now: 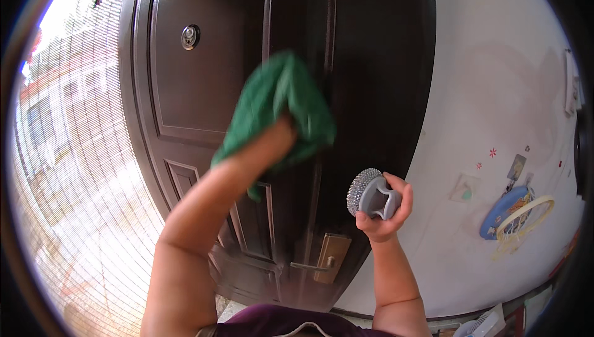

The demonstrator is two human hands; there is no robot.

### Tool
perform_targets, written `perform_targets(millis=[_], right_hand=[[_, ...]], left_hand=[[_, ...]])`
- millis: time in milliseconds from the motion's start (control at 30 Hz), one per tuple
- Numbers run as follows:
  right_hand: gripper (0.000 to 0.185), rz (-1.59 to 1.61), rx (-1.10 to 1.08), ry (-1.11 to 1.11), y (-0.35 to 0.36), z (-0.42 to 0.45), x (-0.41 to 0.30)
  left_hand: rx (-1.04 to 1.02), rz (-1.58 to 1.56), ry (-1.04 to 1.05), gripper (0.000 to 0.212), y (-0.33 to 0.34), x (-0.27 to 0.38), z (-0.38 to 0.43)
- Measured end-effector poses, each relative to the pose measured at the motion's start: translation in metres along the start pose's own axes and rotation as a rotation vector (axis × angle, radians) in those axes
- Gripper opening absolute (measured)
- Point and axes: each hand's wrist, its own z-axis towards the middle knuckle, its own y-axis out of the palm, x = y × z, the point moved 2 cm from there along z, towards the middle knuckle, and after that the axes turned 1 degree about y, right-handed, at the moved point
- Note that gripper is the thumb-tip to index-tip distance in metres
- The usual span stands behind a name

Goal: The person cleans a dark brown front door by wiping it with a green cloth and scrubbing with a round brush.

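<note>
A green cloth, blurred by motion, is bunched in my left hand, and its folds hide my fingers. It is in front of a dark brown panelled door; whether it touches the surface I cannot tell. Lower and to the right, my right hand grips a scrubber by its grey plastic handle. The scrubber's steel wool pad faces left, towards the door. Below the scrubber, the door has a lever handle on a brass-coloured plate.
A round peephole is set in the door's upper panel. Mesh screening covers the bright opening at left. On the white wall at right hangs a blue toy basketball backboard with a yellow hoop. A white slatted object sits at lower right.
</note>
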Motion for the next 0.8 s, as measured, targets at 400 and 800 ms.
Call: perform_targets(millis=[400, 800], right_hand=[[0.099, -0.02, -0.013, 0.009, 0.002, -0.005, 0.002], [0.098, -0.036, -0.024, 0.0, 0.0, -0.002, 0.001]], left_hand=[[-0.187, -0.081, 0.005, 0.025, 0.017, 0.03, -0.032], [-0.303, -0.19, -0.152, 0.032, 0.004, 0.043, -0.059]])
